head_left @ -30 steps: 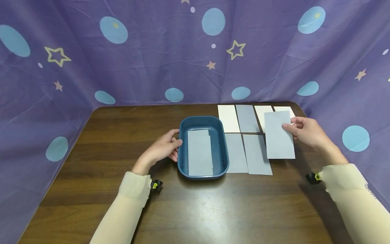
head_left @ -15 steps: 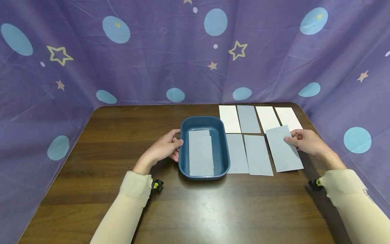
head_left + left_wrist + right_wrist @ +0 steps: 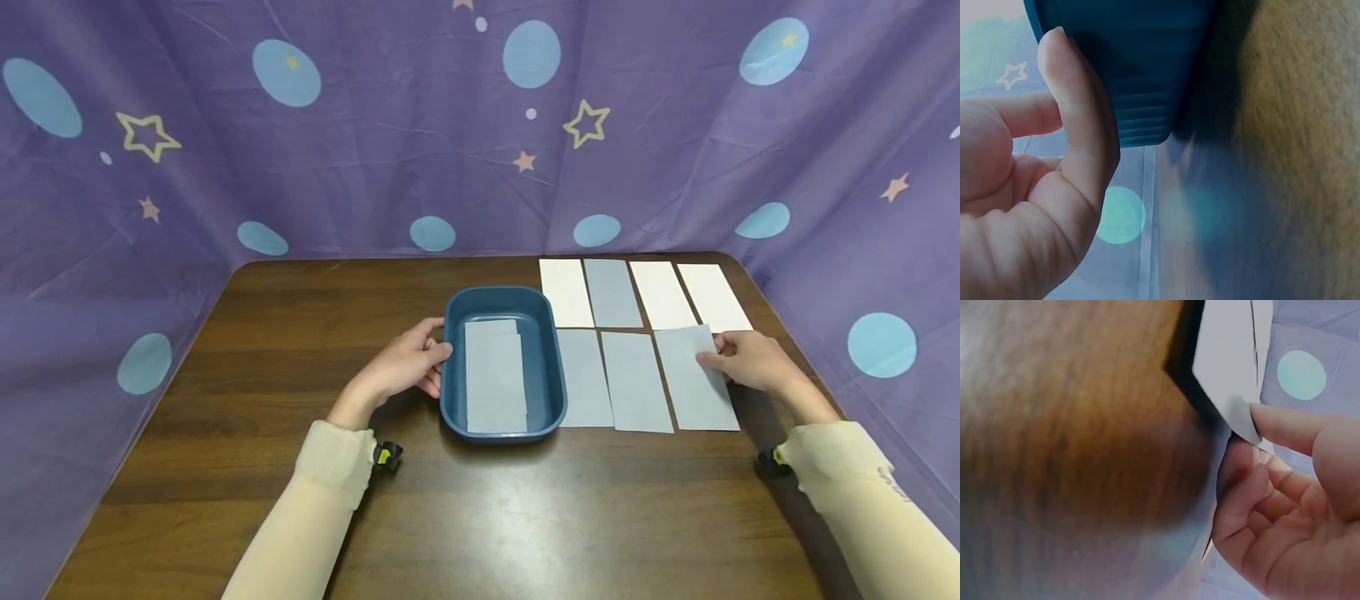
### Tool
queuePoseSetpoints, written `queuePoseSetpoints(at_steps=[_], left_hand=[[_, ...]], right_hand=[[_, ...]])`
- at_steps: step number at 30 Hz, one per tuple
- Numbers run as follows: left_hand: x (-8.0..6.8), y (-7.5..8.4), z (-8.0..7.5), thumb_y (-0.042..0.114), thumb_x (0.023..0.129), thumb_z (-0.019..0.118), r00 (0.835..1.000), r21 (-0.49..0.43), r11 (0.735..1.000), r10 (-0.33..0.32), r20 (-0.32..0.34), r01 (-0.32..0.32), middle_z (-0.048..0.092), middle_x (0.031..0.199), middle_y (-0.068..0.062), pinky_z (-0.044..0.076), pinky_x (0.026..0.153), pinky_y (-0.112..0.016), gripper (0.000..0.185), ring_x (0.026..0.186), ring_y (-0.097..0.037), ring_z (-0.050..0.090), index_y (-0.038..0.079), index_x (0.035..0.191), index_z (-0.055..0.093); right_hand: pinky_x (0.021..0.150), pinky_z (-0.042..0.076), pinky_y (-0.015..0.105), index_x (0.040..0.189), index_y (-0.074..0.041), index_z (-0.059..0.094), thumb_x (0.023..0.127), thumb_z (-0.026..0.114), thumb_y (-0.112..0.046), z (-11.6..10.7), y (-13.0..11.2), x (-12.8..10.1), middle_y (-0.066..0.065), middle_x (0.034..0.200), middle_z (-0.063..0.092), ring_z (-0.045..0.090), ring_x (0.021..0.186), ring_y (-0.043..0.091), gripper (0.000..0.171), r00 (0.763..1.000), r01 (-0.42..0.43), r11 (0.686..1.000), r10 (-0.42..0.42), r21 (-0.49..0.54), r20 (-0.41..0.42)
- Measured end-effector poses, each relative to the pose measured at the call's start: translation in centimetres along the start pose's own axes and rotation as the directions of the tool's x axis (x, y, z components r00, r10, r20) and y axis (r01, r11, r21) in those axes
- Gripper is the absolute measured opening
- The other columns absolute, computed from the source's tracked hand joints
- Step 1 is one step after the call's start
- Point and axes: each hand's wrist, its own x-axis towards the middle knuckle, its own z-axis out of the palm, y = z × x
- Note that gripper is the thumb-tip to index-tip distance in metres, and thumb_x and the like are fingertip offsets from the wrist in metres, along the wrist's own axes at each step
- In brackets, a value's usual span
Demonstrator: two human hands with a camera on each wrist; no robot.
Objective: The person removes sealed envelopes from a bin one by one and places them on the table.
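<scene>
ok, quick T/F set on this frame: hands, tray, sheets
1. The left hand rests against the outside of the blue tray. True.
2. The tray is empty. False: grey sheets lie inside it.
3. The right hand pinches the edge of a grey sheet at the right end of the near row. True.
4. That sheet is held high above the table. False: in the head view it lies at or just off the tabletop, in line with the two grey sheets beside it.
5. The far row holds four grey sheets. False: three are white and one is grey.
</scene>
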Motion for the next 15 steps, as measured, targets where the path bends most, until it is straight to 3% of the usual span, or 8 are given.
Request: queuePoseSetpoints(at_steps=[15], left_hand=[[-0.02, 0.15, 0.07, 0.015, 0.111, 0.053, 1.0, -0.01, 1.0, 0.001, 0.004, -0.001, 0.059, 0.093, -0.017, 0.066, 0.063, -0.037, 0.063, 0.062, -0.021, 0.066, 0.004, 0.166, 0.025]], right_hand=[[0.061, 0.04, 0.033, 0.084, -0.01, 0.056, 0.101, 0.071, -0.043, 0.12, -0.44, -0.26, 0.001, 0.067, 0.061, 0.056, 0.067, 0.02, 0.04, 1.0, -0.007, 0.997, 0.007, -0.074, 0.008]])
